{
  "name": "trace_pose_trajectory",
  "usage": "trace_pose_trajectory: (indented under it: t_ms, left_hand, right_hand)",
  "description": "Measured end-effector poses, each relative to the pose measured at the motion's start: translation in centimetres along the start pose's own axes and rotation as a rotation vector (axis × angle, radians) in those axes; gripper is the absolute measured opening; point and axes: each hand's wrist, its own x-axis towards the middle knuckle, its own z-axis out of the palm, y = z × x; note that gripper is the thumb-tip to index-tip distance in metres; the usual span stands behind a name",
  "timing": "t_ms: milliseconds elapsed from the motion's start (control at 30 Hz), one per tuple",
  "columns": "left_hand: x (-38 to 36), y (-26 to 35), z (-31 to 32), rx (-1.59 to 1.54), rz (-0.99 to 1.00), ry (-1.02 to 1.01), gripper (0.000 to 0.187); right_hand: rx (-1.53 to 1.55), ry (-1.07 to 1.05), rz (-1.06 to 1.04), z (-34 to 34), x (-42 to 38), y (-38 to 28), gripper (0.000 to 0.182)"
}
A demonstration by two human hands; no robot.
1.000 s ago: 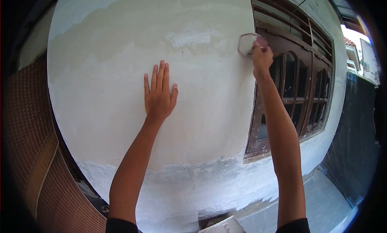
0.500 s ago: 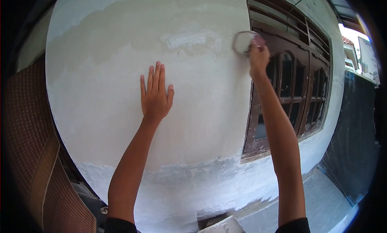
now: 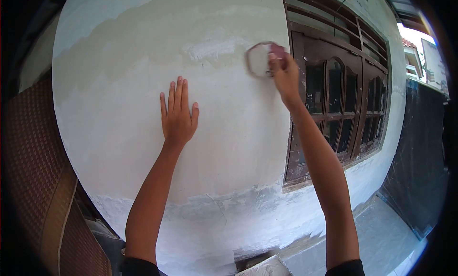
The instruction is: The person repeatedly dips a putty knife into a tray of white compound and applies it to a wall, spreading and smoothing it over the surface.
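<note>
Gripping a blurred reddish-brown strip [image 3: 278, 51] in the head view, the person's right hand [image 3: 286, 79] is at the pale wall [image 3: 224, 147], just beside the brown window [image 3: 361, 97]; the left hand [image 3: 179, 123] lies open, palm to the wall, 4 fingers [image 3: 178, 97] up.

Wall [image 3: 229, 133] runs free from left hand [image 3: 179, 121] to, seemingly, window [image 3: 347, 92].

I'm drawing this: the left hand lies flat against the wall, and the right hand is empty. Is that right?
Not quite: the right hand isn't empty. The head view shows it holding a reddish-brown thing, blurred. The left hand does lie flat against the wall.
</note>
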Motion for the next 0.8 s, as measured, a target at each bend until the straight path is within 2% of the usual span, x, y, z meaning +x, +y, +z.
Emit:
trace_pose_trajectory:
  t_ms: [67, 100, 167, 200, 267, 300, 367, 433, 500, 567, 633, 700, 733, 800]
  left_hand:
    - [-0.1, -0.1, -0.1, 0.003, 0.004, -0.013, 0.062]
    - [-0.1, -0.1, -0.1, -0.007, 0.014, 0.0, 0.062]
    - [-0.1, -0.1, -0.1, -0.014, 0.018, 0.012, 0.063]
    - [0.0, 0.0, -0.1, -0.005, 0.01, 0.003, 0.063]
    - [-0.2, 0.0, -0.1, 0.005, -0.002, -0.007, 0.063]
    - [-0.1, 0.1, 0.0, 0.007, -0.001, 0.006, 0.063]
    - [-0.1, 0.3, -0.1, 0.005, 0.005, 0.015, 0.063]
    - [0.0, 0.3, -0.2, 0.038, -0.008, 0.009, 0.062]
    - [-0.1, 0.1, -0.3, 0.04, -0.001, 0.009, 0.062]
    - [0.1, 0.1, -0.1, 0.043, 0.005, 0.01, 0.062]
    - [-0.1, 0.0, 0.0, 0.041, 0.005, 0.016, 0.062]
    - [-0.1, 0.2, 0.0, 0.026, -0.002, 0.009, 0.062]
    - [-0.1, 0.2, 0.1, 0.001, -0.005, 0.007, 0.062]
    - [0.0, 0.3, 0.1, 0.003, -0.009, 0.004, 0.062]
  right_hand:
    - [-0.276, -0.273, -0.047, 0.0, -1.0, -2.1, 0.031]
    - [-0.276, -0.272, -0.044, -0.5, -0.2, -0.8, 0.031]
    - [-0.079, 0.081, 0.208, -2.1, 2.3, 3.1, 0.028]
    - [-0.076, 0.077, 0.207, -2.7, 2.4, 2.6, 0.028]
    - [-0.082, 0.37, 0.318, -3.9, 2.2, 1.0, 0.031]
    - [-0.083, 0.372, 0.317, -3.5, 2.2, 1.3, 0.031]
    - [0.073, 0.103, 0.091, -1.3, 1.7, 1.9, 0.03]
    - [-0.051, -0.046, -0.038, 1.1, -0.1, -1.4, 0.03]
    - [-0.157, -0.224, -0.071, 1.9, -0.5, -4.1, 0.029]
    - [-0.228, -0.19, -0.097, 1.9, 1.7, -1.6, 0.035]
    - [-0.288, 0.147, 0.074, 0.4, 4.2, 0.8, 0.036]
    - [-0.183, 0.359, 0.277, -1.4, 5.3, 0.2, 0.035]
    - [-0.185, 0.353, 0.283, -1.3, 5.0, 0.0, 0.035]
    - [-0.033, 0.31, 0.149, -0.9, 4.4, -0.5, 0.033]
